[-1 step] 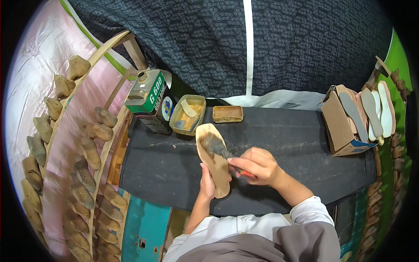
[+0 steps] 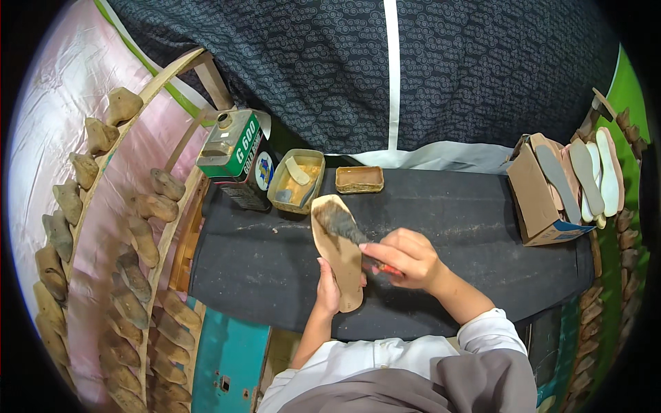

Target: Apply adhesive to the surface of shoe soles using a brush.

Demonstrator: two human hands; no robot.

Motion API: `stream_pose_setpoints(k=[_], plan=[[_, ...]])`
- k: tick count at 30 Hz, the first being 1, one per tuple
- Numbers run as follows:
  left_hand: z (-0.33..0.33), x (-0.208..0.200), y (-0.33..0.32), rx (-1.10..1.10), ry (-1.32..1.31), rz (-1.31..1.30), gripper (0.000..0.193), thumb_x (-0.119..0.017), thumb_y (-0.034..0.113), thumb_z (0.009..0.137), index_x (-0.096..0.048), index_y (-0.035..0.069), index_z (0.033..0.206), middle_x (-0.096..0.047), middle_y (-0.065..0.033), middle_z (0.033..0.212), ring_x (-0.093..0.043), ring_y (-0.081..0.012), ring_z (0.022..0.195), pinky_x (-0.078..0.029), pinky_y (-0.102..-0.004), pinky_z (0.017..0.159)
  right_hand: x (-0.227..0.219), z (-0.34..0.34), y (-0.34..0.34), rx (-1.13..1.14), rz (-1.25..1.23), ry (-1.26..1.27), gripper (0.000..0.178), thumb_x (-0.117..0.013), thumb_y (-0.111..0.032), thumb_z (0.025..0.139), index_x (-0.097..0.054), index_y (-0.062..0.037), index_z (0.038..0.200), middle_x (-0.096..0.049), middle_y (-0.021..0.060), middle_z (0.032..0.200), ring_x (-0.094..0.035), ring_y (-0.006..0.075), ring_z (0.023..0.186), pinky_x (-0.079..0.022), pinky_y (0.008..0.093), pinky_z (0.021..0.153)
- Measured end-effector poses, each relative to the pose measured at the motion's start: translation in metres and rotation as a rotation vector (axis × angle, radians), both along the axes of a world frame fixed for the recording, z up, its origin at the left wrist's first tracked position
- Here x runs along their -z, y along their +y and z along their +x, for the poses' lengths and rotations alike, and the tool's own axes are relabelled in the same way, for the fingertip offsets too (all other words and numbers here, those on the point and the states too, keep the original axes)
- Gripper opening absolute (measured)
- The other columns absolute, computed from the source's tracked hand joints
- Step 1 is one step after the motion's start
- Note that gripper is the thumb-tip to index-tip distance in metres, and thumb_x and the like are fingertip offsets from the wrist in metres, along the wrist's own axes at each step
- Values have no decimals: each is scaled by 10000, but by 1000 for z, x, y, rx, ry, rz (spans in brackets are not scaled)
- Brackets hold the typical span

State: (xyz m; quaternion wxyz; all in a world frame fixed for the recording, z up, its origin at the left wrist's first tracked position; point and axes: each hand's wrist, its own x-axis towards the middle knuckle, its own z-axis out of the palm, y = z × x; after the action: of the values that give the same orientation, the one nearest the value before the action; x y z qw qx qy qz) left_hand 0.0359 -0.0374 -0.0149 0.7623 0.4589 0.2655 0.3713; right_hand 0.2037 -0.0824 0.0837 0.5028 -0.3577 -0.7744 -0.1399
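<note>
My left hand (image 2: pixel 328 289) grips a tan shoe insole (image 2: pixel 337 268) by its narrower near part, thumb on its left edge and fingertips showing at its right edge. The insole is held up over the black-covered table. A brush (image 2: pixel 342 224) with dark, matted bristles lies against the wide far end of the insole. My right hand (image 2: pixel 406 260) is closed round the brush's handle, and a bit of red shows below the fingers. Beyond the insole stand a small tray of brown stuff (image 2: pixel 359 180) and an open tub (image 2: pixel 279 187) with a pale scraper-like piece inside.
A green and dark metal can (image 2: pixel 237 162) stands at the back left of the table (image 2: pixel 468 275). At the right, a cardboard box (image 2: pixel 540 193) holds several grey, white and tan insoles. Racks of wooden shoe lasts (image 2: pixel 127 299) line both sides. A dark patterned cloth (image 2: pixel 317 76) hangs behind.
The brush and my right hand have shifted slightly up the insole, away from me. The insole's far end has tilted a little to the right.
</note>
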Motion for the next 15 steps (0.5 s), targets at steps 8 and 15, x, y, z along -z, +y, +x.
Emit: stream_pose_setpoints(k=[8,15], plan=[[-2,3,4,5,43,64,797,-53,639,895,-502,24,1128,-600,-117,907,-576,-174,696,-482,-295,632,-2,-1,-6,-182,-66,-32,362,-716,-29,582,-672,-2,940,-559,57,701,-553,191,575,-445,286,494],[-3,9,4,55,-18,124,781,-56,622,904,-490,11,1123,-599,-113,880,-577,-177,703,-480,-295,638,-12,1,0,4,63,0,371,-699,-36,577,-654,-3,944,-545,56,699,-549,195,575,-456,297,498]])
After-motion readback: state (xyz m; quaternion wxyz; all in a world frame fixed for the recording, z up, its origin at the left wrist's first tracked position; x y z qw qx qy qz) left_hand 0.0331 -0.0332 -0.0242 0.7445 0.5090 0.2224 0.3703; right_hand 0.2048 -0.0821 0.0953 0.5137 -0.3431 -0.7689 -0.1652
